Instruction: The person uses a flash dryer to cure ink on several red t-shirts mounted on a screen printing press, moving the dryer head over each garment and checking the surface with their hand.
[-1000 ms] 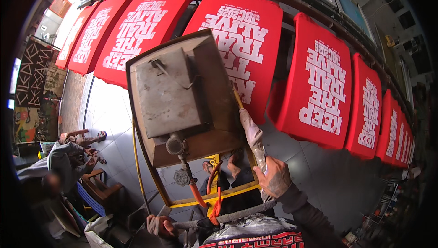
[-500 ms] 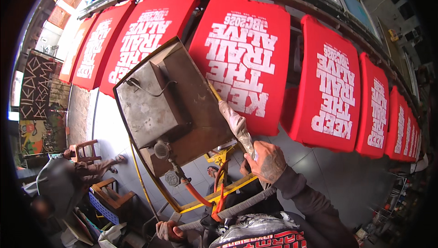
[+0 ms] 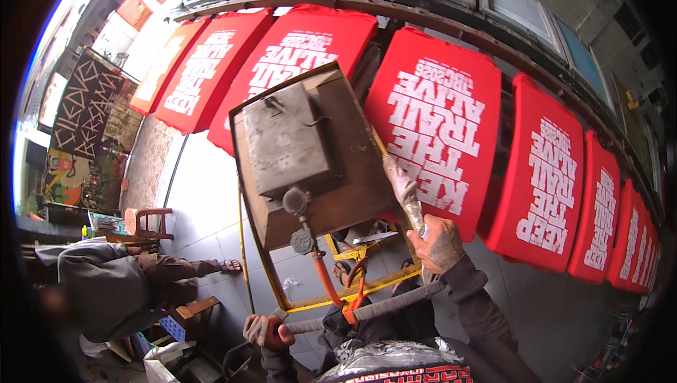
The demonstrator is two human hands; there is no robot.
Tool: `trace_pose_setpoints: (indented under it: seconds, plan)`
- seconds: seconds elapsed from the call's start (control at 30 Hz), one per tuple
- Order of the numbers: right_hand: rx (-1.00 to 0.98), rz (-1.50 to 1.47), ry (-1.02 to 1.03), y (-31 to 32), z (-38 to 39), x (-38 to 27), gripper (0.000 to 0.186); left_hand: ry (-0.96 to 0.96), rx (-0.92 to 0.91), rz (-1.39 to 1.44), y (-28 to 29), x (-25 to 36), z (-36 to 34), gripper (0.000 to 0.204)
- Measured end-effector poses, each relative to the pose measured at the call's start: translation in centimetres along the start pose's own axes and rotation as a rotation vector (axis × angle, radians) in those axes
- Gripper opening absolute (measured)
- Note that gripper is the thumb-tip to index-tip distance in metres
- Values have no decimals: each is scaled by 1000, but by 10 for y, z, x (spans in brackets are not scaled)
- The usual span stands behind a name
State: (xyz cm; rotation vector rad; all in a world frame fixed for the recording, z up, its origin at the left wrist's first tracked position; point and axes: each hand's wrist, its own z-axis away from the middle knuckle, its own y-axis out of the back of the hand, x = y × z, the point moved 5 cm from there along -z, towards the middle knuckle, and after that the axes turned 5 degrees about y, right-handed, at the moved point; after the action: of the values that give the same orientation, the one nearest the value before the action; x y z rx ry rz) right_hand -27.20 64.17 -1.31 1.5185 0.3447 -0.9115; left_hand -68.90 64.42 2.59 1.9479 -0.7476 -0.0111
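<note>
My right hand [image 3: 437, 245] is closed around a frame post [image 3: 405, 189] wrapped in shiny plastic. My left hand [image 3: 269, 331] is curled round the left end of a grey wrapped handlebar [image 3: 381, 308]. Both belong to a yellow metal frame [image 3: 338, 291] carrying a boxy, rust-brown heater [image 3: 345, 178] with a grey metal housing on top. An orange hose [image 3: 321, 279] runs from a round fitting on the heater down to the bar. Beyond the heater lies a red shirt [image 3: 441, 66] with white lettering, its lower left partly covered by the heater.
More red printed shirts [image 3: 546, 186] lie on a row of boards curving left to right along a dark metal rail [image 3: 395, 11]. At the left are a person [image 3: 106, 284] in grey and brown, a brown plastic stool [image 3: 151, 224] and a wooden chair [image 3: 190, 316]. Grey floor tiles [image 3: 218, 249] lie below.
The whole scene, heater and hands included, sits farther right in the view and is slightly turned. More of the person at the left shows. Both hands keep their grips.
</note>
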Motion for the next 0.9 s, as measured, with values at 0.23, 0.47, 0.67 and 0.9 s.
trace_pose_setpoints:
  seconds: [0.23,0.47,0.67,0.9]
  plan:
    - [55,10,-26,-19,-32,-18,30,-84,1,93,-7,-39,-56,34]
    - [76,79,-54,-25,-66,-39,31,-122,-9,137,-27,-80,-86,35]
    - [93,99,-65,-24,-103,-46,31,-210,43,188,-39,-91,-128,40]
    - [97,143,-84,-24,-140,-51,31,-224,61,213,-59,-107,-170,39]
